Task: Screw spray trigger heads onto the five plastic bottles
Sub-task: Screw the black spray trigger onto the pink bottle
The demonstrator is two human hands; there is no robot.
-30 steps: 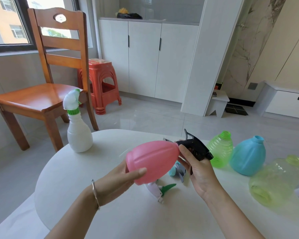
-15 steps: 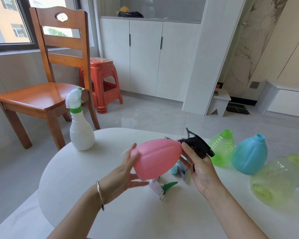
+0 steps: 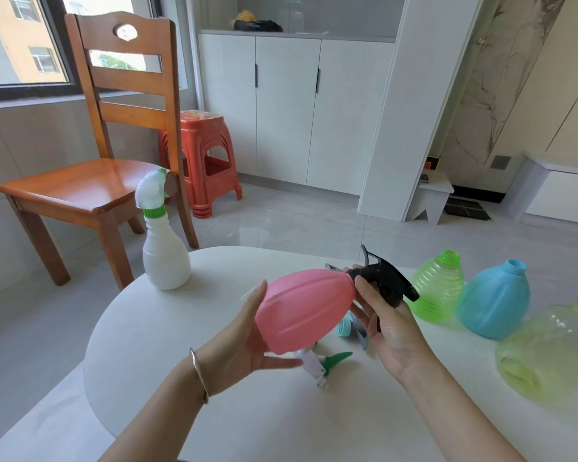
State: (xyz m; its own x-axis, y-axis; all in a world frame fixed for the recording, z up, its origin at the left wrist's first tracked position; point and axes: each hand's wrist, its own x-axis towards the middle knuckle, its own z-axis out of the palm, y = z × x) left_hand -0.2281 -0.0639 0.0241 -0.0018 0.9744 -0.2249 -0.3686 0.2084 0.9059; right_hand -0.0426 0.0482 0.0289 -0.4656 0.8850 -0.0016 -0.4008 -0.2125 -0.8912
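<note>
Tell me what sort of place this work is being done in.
Probably a room in a home, perhaps a dining or living area: a wooden chair by the window, built-in white cupboards, and a red plastic stool on a tiled floor.

Wooden chair beside dark-framed window, daylight. Orange-red plastic stool behind it. White three-door cabinet, black handles. Glossy pale grey tiled floor. Marble-look wall panel, right. Small white step stool. White table, foreground.
</note>
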